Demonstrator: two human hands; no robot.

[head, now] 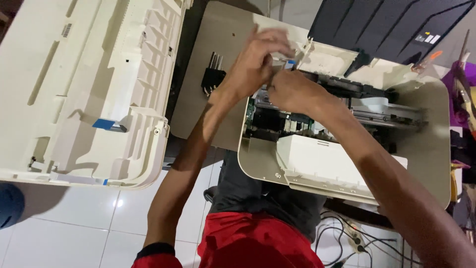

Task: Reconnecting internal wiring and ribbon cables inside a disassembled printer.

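Over an opened printer [342, 164], left hand [255, 62] and right hand [292, 92] meet, fingers pinched on a blue-tipped ribbon cable [287, 62] at its back edge. Thin, floppy and likely fragile, it is best held by the stiffened tip.

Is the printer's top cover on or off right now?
Off. The printer shows bare internal parts, and the cream cover lies beside it, underside up. Both hands work at its rear.

Bare forearms; red shirt with black cuff; dark grey trousers.
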